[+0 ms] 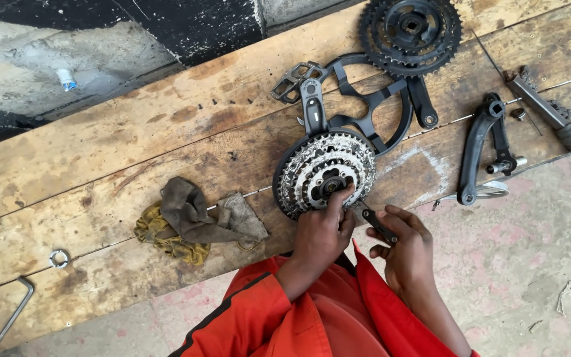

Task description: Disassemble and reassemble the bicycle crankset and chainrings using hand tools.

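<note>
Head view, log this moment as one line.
left hand: fingers on chainring set | right hand: holds dark tool | surface: wooden bench | nearby: rag

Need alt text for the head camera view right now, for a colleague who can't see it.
On a worn wooden bench, the left hand presses fingers into the centre of a dirty chainring crankset while the right hand holds a dark tool beside it. A black crankset, a loose crank arm, a rag and a hex key lie around.
</note>
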